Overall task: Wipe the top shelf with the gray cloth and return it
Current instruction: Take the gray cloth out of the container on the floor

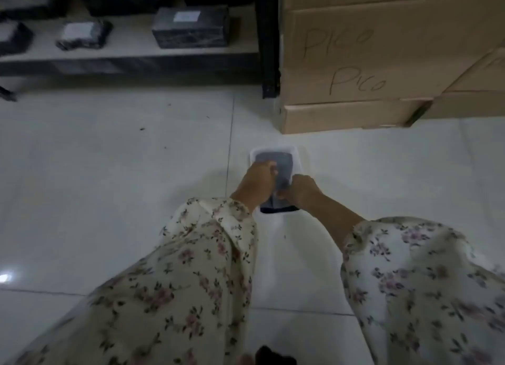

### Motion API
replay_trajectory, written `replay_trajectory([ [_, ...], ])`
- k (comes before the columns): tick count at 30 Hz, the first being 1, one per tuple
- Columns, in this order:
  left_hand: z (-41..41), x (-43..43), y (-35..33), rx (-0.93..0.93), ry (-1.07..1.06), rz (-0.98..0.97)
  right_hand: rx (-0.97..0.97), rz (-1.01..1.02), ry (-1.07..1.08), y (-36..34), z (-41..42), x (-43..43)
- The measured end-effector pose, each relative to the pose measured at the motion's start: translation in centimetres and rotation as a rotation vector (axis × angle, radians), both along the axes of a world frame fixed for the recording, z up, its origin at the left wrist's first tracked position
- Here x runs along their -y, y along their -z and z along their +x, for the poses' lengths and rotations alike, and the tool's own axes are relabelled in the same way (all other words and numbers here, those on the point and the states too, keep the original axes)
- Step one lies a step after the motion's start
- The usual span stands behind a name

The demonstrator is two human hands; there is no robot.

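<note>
Our left hand [261, 177] and right hand [302, 190] both curl onto the dark gray folded cloth [285, 164] lying directly beneath them in the clear rectangular plastic tub [273, 149], long axis pointing away from us.

The left hand [259, 180] and right hand [303, 190] grip the gray cloth [287, 165] at the clear container [299, 157]. They cover the cloth's middle and the container's near wall, and their fingertips are sunk out of sight in the fabric. Whether the cloth touches the container's bottom cannot be told. Behind the container, the cardboard boxes [382, 50] run off the top and right edges. Behind and left of it, the shelf [131, 56] is cut by the left edge. The dark parcels [191, 27] on it are blurred, their white labels unreadable. Nearer than the container, a dark thing [273, 356] is clipped by the bottom edge and cannot be identified.
</note>
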State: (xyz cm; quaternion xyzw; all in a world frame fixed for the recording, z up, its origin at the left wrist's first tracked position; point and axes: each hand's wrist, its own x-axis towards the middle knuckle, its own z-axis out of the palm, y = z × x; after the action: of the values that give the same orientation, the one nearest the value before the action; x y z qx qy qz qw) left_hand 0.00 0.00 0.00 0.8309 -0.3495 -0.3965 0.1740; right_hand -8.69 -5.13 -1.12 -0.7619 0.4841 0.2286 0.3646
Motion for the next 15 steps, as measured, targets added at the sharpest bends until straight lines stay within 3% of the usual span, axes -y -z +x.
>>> replay_trajectory([
  [2,0.0,0.6,1.1,0.031,0.042,0.063,-0.049,0.034,0.103,1.9,0.9,0.0],
  [4,0.3,1.2,2.6,-0.02,-0.099,0.057,-0.052,0.082,0.173,3.1,1.8,-0.3],
  [9,1.0,2.3,2.7,-0.157,-0.221,0.055,0.075,-0.077,0.38,4.7,2.0,-1.1],
  [15,1.7,1.8,-0.8,-0.275,-0.324,-0.016,0.372,0.277,0.725,-0.8,1.1,0.2],
])
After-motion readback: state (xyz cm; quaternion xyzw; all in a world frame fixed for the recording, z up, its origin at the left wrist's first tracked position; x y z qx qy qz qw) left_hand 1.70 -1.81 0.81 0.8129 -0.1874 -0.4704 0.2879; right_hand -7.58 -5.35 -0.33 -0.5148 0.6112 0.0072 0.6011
